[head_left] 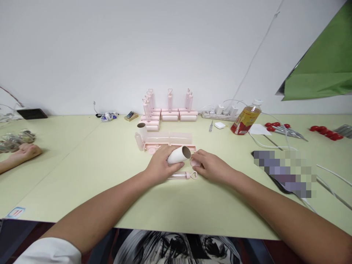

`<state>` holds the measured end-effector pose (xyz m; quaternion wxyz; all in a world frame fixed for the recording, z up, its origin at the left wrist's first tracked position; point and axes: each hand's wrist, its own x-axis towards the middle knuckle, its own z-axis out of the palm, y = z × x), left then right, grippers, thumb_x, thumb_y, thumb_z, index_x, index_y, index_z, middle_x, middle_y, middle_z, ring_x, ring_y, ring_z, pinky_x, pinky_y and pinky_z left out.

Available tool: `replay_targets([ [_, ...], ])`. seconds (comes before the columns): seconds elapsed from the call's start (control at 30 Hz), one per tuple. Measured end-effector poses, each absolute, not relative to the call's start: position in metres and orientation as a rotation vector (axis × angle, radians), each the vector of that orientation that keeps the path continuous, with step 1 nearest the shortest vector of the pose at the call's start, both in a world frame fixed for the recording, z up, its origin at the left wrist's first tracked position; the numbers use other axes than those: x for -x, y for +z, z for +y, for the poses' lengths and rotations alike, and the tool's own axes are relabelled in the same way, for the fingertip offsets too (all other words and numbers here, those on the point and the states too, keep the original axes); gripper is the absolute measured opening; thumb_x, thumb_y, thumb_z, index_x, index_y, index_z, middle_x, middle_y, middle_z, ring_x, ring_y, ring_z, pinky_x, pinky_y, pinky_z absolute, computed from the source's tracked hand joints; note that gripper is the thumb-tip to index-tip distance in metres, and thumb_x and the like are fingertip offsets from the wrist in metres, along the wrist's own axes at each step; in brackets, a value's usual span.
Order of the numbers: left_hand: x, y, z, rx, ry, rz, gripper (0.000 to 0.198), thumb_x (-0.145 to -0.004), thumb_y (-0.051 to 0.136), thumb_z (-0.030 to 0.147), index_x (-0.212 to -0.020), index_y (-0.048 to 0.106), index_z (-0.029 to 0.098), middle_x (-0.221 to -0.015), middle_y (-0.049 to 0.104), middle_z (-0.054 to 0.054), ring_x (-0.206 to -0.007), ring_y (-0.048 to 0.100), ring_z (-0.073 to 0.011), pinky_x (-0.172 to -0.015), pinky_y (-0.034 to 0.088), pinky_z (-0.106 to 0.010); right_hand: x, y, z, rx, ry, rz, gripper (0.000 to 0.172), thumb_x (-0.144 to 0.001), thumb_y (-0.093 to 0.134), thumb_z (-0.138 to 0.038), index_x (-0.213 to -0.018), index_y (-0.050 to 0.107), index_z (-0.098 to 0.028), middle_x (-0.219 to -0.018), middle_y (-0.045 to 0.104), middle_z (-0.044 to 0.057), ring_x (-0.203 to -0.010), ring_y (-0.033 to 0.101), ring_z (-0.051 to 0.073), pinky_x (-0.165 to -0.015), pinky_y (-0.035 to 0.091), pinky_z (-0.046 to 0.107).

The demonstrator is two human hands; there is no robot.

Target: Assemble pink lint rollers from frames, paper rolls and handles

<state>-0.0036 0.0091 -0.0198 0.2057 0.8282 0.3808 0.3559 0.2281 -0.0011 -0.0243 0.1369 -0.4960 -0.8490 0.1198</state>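
White roll in the left hand, pale disc at the right fingertips.

The left hand [161,165] wraps the roll [176,156], thumb along its near side and fingers behind, its open end tilted toward the right hand [210,165]. The right thumb and index finger are bent and narrowly parted about the disc [194,162], just beside that end; whether they grip it, I cannot tell. A clear tube with a heart-shaped handle [180,176] lies just below the left thumb, partly hidden. Behind the hands sits an open pink tray [180,147], then a translucent cover [180,138] and an upright roll [142,132]; farther back, pink cases [169,117] line the table [82,183].
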Motion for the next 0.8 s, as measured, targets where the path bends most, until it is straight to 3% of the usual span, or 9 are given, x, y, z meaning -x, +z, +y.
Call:
replay_targets([
  [0.27,0.001,-0.017,0.007,-2.345,0.864,1.068,0.032,-0.08,0.064,0.034,-0.111,0.063,0.025,-0.099,0.068,-0.002,-0.088,0.061,-0.0212,-0.076,0.046,-0.033,-0.228,-0.025,0.001,1.296,0.441,-2.141,0.03,-0.074,0.057,-0.014,-0.103,0.065,-0.019,-0.098,0.06,0.008,-0.076,0.058,0.018,-0.064,0.046,0.03],
  [0.4,0.001,-0.015,0.005,-2.421,0.782,1.107,0.034,-0.08,0.063,0.035,-0.112,0.061,0.024,-0.103,0.068,-0.003,-0.093,0.061,-0.0241,-0.078,0.045,-0.035,-0.226,-0.025,-0.001,1.182,0.798,-1.854,0.03,-0.077,0.061,-0.021,-0.107,0.058,-0.022,-0.095,0.063,0.004,-0.067,0.056,0.014,-0.058,0.046,0.027],
  [0.53,0.002,-0.013,0.005,-2.496,0.718,1.148,0.035,-0.081,0.061,0.037,-0.113,0.061,0.022,-0.103,0.068,-0.005,-0.095,0.06,-0.0261,-0.079,0.045,-0.038,-0.221,-0.024,-0.008,0.981,1.041,-1.632,0.037,-0.079,0.067,-0.025,-0.114,0.053,-0.023,-0.11,0.063,0.008,-0.079,0.06,0.016,-0.059,0.05,0.027],
  [0.8,0.003,-0.014,0.005,-2.514,0.748,1.179,0.038,-0.081,0.061,0.037,-0.116,0.06,0.023,-0.1,0.068,-0.005,-0.093,0.06,-0.0253,-0.078,0.045,-0.037,-0.221,-0.02,-0.009,0.891,1.035,-1.509,0.048,-0.078,0.073,-0.034,-0.119,0.05,-0.026,-0.111,0.068,0.01,-0.089,0.065,0.02,-0.07,0.057,0.036],
])
